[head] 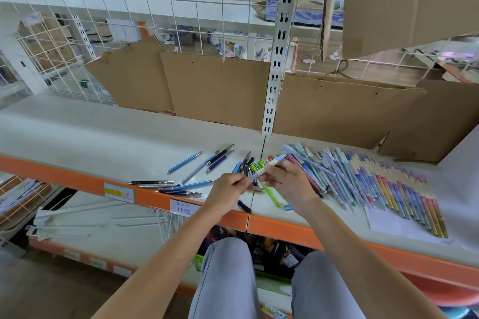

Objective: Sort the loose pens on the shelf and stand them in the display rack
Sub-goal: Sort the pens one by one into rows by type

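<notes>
Both hands on one pen (267, 167) above the shelf (103, 132): left hand (228, 189) pinching the low end at 7 o'clock, right hand (287, 181) pinching near the capped end at 1 o'clock. Long axis running 7 to 1. Sorted row (375, 184) off at 3 o'clock, nearer the right hand. No rack in sight.

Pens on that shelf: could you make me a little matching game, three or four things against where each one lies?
Things:
1. light blue pen
2. pastel pen row
3. white-and-purple pen
4. brown cardboard sheets

Places:
A. held between left hand and right hand
B. alone, left of the pile
C. leaning at the shelf's back
D. lined up at the right

Pairs: 1-B, 2-D, 3-A, 4-C
</notes>
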